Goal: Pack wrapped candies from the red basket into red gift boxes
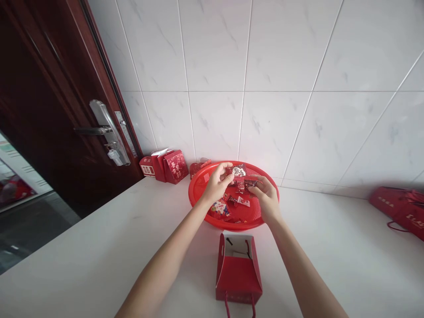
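Above a red plastic basket (191, 194), my left hand (217, 180) pinches a wrapped candy (239, 171) with white lettering on a dark red wrapper. My right hand (266, 196) is closed at the basket's right side, its fingertips on a smaller dark wrapped candy (251, 183). Several more wrapped sweets lie in the basket, among them a larger colourful packet (220, 208) and a white-and-red one (243, 201). Nearer to me stands a red gift box (236, 276) with its top open, a white inside and cord handles hanging at the front.
Red gift boxes (175, 167) stand against the tiled wall at the left, beside a dark wooden door (62, 88) with a metal handle and keys. Red bags (402, 210) lie on the white table (132, 238) at the far right.
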Tool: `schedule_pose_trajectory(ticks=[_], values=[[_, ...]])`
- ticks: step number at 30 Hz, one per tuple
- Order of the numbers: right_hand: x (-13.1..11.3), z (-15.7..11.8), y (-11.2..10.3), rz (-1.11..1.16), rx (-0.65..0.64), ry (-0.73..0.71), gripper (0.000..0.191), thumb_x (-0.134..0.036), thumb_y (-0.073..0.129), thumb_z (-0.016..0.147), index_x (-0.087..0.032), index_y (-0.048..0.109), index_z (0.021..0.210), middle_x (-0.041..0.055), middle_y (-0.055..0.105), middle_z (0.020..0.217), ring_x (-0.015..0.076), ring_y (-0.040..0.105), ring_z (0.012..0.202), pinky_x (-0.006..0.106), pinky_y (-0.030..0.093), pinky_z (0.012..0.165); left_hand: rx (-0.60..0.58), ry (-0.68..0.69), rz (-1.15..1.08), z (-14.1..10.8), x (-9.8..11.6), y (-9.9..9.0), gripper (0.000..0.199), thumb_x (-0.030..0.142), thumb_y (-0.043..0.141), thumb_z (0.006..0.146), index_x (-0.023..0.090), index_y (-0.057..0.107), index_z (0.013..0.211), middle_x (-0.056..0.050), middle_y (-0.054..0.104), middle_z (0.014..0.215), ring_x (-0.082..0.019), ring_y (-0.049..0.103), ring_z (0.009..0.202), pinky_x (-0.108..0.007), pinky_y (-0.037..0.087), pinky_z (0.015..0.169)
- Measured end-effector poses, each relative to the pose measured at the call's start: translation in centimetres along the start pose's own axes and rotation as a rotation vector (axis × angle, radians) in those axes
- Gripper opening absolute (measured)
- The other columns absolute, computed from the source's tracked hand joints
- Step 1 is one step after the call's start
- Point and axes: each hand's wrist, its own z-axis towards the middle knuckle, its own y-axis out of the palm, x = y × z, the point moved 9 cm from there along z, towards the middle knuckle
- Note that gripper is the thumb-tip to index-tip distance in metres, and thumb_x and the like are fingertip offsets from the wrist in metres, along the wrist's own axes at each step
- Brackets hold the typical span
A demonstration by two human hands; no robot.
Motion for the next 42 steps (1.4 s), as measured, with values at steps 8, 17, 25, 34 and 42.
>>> schedule_pose_trajectory(ticks=[8, 17, 25, 34, 42], values=[[0.1, 0.0, 0.2, -0.037, -0.016, 0.017, 0.038, -0.041, 0.078, 0.067, -0.023, 0.066, 0.099, 0.0018, 0.075, 0.080, 0.0209, 0.069, 0.076, 0.033, 0.056, 0.065, -0.095, 0.036, -0.022, -0.2, 0.5, 1.0, 0.033, 0.034, 0.065, 0.088, 0.020, 0.063, 0.117, -0.009, 0.068, 0.119, -0.022, 0.067, 0.100, -0.032, 0.055, 0.083], [0.0, -0.1, 0.8, -0.023, -0.098, 0.000, 0.035, -0.042, 0.080, 0.068, -0.022, 0.067, 0.093, 0.0030, 0.076, 0.081, 0.0198, 0.068, 0.073, 0.033, 0.056, 0.067, -0.172, 0.058, 0.005, -0.5, 1.1, 1.7, 0.029, 0.033, 0.070, 0.084, 0.019, 0.065, 0.109, -0.008, 0.070, 0.113, -0.023, 0.066, 0.104, -0.033, 0.053, 0.088], [0.2, -0.1, 1.0, -0.045, -0.125, 0.017, 0.040, -0.052, 0.083, 0.068, -0.022, 0.068, 0.089, 0.0015, 0.072, 0.074, 0.0191, 0.066, 0.071, 0.032, 0.055, 0.065, -0.157, 0.080, 0.028, -0.5, 0.8, 1.6, 0.031, 0.030, 0.072, 0.082, 0.019, 0.064, 0.110, -0.008, 0.068, 0.121, -0.024, 0.064, 0.111, -0.035, 0.051, 0.094], [0.2, 0.2, 0.5, -0.022, -0.069, -0.023, 0.036, -0.049, 0.084, 0.067, -0.021, 0.069, 0.083, 0.0004, 0.068, 0.070, 0.0156, 0.062, 0.066, 0.028, 0.051, 0.062, -0.151, 0.066, 0.029, -0.5, 0.9, 1.5, 0.034, 0.034, 0.070, 0.082, 0.019, 0.069, 0.112, -0.008, 0.073, 0.116, -0.024, 0.067, 0.107, -0.037, 0.054, 0.094], [-0.2, 0.2, -0.5, -0.034, 0.029, -0.056, 0.020, -0.037, 0.076, 0.071, -0.021, 0.065, 0.071, -0.0024, 0.061, 0.059, 0.0125, 0.055, 0.055, 0.027, 0.047, 0.056, -0.003, -0.040, 0.016, -0.2, 0.4, 0.2, 0.027, 0.029, 0.067, 0.073, 0.019, 0.070, 0.098, -0.002, 0.070, 0.093, -0.020, 0.064, 0.087, -0.031, 0.052, 0.080]])
